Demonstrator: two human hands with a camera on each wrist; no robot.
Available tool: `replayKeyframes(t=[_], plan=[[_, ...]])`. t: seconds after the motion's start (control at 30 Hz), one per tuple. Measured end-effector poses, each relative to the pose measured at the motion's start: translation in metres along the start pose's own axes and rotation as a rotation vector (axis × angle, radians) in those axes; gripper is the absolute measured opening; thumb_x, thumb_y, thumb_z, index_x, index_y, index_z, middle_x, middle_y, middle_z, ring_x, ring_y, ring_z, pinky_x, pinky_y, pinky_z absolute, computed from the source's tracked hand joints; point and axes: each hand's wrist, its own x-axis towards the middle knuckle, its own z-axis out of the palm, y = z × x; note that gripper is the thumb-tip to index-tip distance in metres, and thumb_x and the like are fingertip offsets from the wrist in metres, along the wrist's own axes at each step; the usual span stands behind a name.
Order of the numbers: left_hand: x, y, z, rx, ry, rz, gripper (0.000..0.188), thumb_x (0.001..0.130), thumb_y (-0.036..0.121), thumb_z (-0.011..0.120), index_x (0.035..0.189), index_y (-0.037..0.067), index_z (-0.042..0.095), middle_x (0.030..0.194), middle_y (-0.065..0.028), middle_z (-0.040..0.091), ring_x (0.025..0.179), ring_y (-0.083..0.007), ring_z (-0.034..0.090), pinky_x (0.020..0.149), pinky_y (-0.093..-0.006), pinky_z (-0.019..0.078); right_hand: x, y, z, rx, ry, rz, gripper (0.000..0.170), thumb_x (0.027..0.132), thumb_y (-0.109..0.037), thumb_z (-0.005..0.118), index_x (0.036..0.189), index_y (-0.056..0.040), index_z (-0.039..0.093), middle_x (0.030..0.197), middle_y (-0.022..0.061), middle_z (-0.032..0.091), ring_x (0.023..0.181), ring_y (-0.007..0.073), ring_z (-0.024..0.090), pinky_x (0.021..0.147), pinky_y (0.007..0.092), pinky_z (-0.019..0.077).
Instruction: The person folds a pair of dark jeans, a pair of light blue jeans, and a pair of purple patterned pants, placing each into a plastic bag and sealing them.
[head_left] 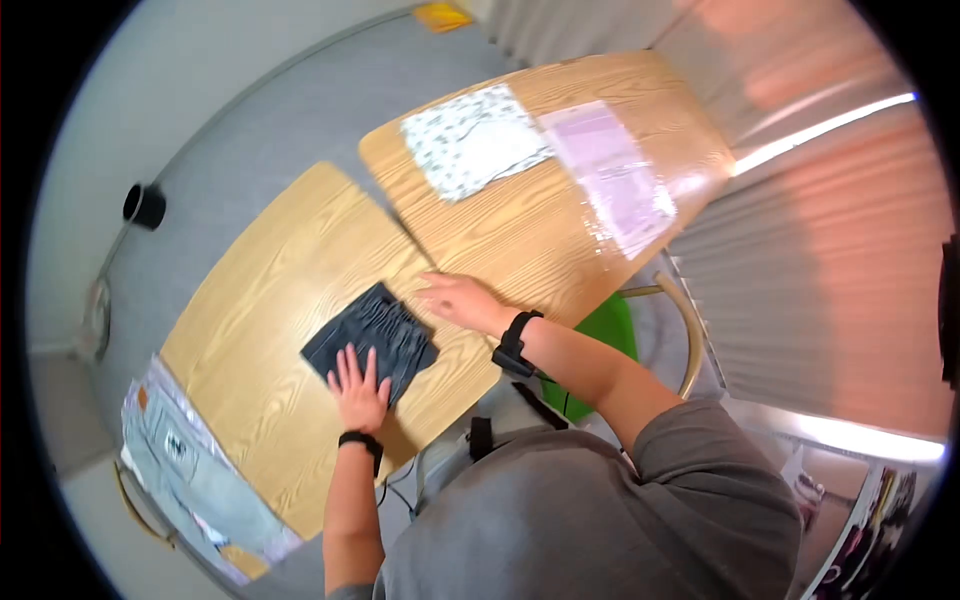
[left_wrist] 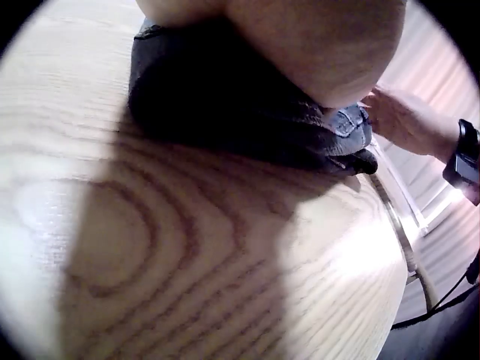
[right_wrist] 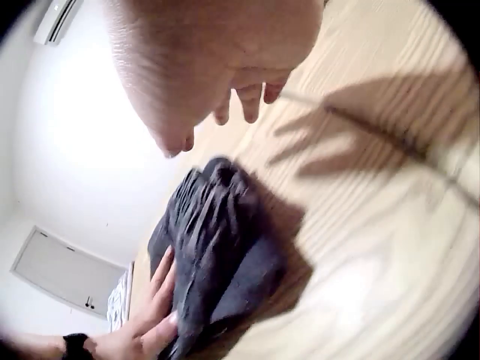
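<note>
A dark denim garment point(head_left: 378, 322), folded into a compact bundle with a gathered elastic waistband, lies on the wooden table. My left hand point(head_left: 360, 390) rests on its near side with the fingers spread and straight. To the right of the bundle, my right hand point(head_left: 462, 300) hovers over the tabletop, holding nothing. Seen from the right wrist, loose fingers point(right_wrist: 247, 105) cast a shadow on the wood, and the gathered folds of the denim garment point(right_wrist: 217, 232) are below them. In the left wrist view the palm covers part of the bundle.
Two wooden tables meet at a narrow gap point(head_left: 400, 222). On the far one lie a white patterned cloth point(head_left: 460, 150) and a lilac item in clear plastic point(head_left: 615, 180). Light blue denim clothing point(head_left: 190, 475) lies at the left edge. A green chair seat point(head_left: 610, 330) stands at the right.
</note>
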Motion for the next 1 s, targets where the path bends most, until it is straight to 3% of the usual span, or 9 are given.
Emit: replayKeyframes(t=[0.03, 0.17, 0.23, 0.37, 0.47, 0.67, 0.87, 0.93, 1.0], plan=[[0.001, 0.003, -0.004, -0.012, -0.016, -0.012, 0.063, 0.083, 0.037, 0.057, 0.14, 0.018, 0.036, 0.149, -0.0165, 0.019, 0.138, -0.0347, 0.016, 0.106, -0.0574, 0.0152, -0.007, 0.018, -0.014, -0.001, 0.246, 0.025, 0.026, 0.085, -0.028, 0.057, 0.099, -0.0093, 0.067, 0.109, 0.0132, 0.062, 0.101, 0.0307, 0.057, 0.087, 0.0388, 0.0452], [0.001, 0.002, -0.004, 0.041, -0.055, 0.016, 0.063, 0.085, 0.036, 0.053, 0.14, 0.014, 0.033, 0.149, -0.0184, 0.017, 0.138, -0.0363, 0.014, 0.107, -0.0574, 0.0137, -0.049, 0.121, -0.095, -0.228, 0.614, 0.398, 0.013, 0.076, -0.016, 0.057, 0.072, -0.0035, 0.06, 0.079, 0.0169, 0.06, 0.079, 0.0361, 0.056, 0.069, 0.0434, 0.0451], [0.003, 0.005, -0.007, 0.036, -0.119, -0.036, 0.062, 0.086, 0.037, 0.052, 0.141, 0.014, 0.033, 0.15, -0.0184, 0.015, 0.138, -0.0363, 0.013, 0.107, -0.0573, 0.0131, -0.069, 0.151, -0.136, -0.425, 0.735, 0.456, 0.014, 0.074, -0.017, 0.061, 0.075, -0.0033, 0.059, 0.08, 0.0158, 0.06, 0.08, 0.0346, 0.058, 0.069, 0.0431, 0.0463], [0.005, 0.006, -0.004, 0.073, -0.147, -0.055, 0.063, 0.086, 0.037, 0.053, 0.141, 0.014, 0.033, 0.15, -0.0182, 0.013, 0.138, -0.0362, 0.013, 0.107, -0.0573, 0.0129, -0.091, 0.194, -0.151, -0.753, 0.676, 0.6, 0.015, 0.073, -0.016, 0.061, 0.081, -0.0035, 0.058, 0.082, 0.0144, 0.061, 0.081, 0.0326, 0.059, 0.07, 0.0434, 0.0475], [0.006, 0.004, -0.001, 0.096, -0.143, -0.046, 0.063, 0.086, 0.037, 0.053, 0.14, 0.014, 0.033, 0.15, -0.0186, 0.013, 0.138, -0.0361, 0.013, 0.107, -0.0573, 0.0133, -0.101, 0.209, -0.149, -0.567, 0.478, 0.785, 0.021, 0.079, -0.017, 0.058, 0.09, 0.0002, 0.056, 0.095, 0.0196, 0.058, 0.092, 0.0368, 0.056, 0.076, 0.0444, 0.0468], [0.008, 0.007, -0.007, 0.102, -0.231, -0.073, 0.064, 0.088, 0.038, 0.049, 0.142, 0.011, 0.03, 0.151, -0.0191, 0.01, 0.139, -0.0373, 0.01, 0.107, -0.0572, 0.0121, -0.106, 0.23, -0.157, -0.535, 0.452, 0.818, 0.016, 0.079, -0.018, 0.057, 0.079, -0.002, 0.06, 0.081, 0.0168, 0.063, 0.082, 0.0348, 0.061, 0.07, 0.0416, 0.0489], [0.006, 0.004, -0.001, 0.127, -0.215, -0.075, 0.064, 0.087, 0.038, 0.051, 0.142, 0.012, 0.03, 0.151, -0.0177, 0.009, 0.139, -0.0355, 0.009, 0.107, -0.0559, 0.0126, -0.113, 0.249, -0.186, 0.086, 0.782, 0.781, 0.015, 0.076, -0.014, 0.066, 0.078, 0.0003, 0.06, 0.069, 0.0114, 0.062, 0.067, 0.022, 0.06, 0.06, 0.0347, 0.0451], [0.008, 0.006, -0.004, 0.11, -0.204, -0.08, 0.064, 0.086, 0.038, 0.053, 0.141, 0.013, 0.032, 0.151, -0.0182, 0.012, 0.139, -0.0358, 0.011, 0.107, -0.0569, 0.0153, -0.111, 0.255, -0.193, 0.402, 0.972, 0.911, 0.018, 0.072, -0.01, 0.071, 0.08, 0.0014, 0.061, 0.071, 0.0076, 0.063, 0.064, 0.0164, 0.056, 0.059, 0.0324, 0.0432], [0.008, 0.005, -0.003, 0.113, -0.193, -0.089, 0.064, 0.086, 0.038, 0.054, 0.141, 0.014, 0.032, 0.151, -0.0176, 0.012, 0.139, -0.0353, 0.012, 0.106, -0.0568, 0.0163, -0.104, 0.238, -0.203, 0.447, 0.962, 0.93, 0.018, 0.074, -0.009, 0.071, 0.08, 0.0031, 0.06, 0.084, 0.0098, 0.066, 0.073, 0.0166, 0.058, 0.065, 0.0307, 0.0452]])
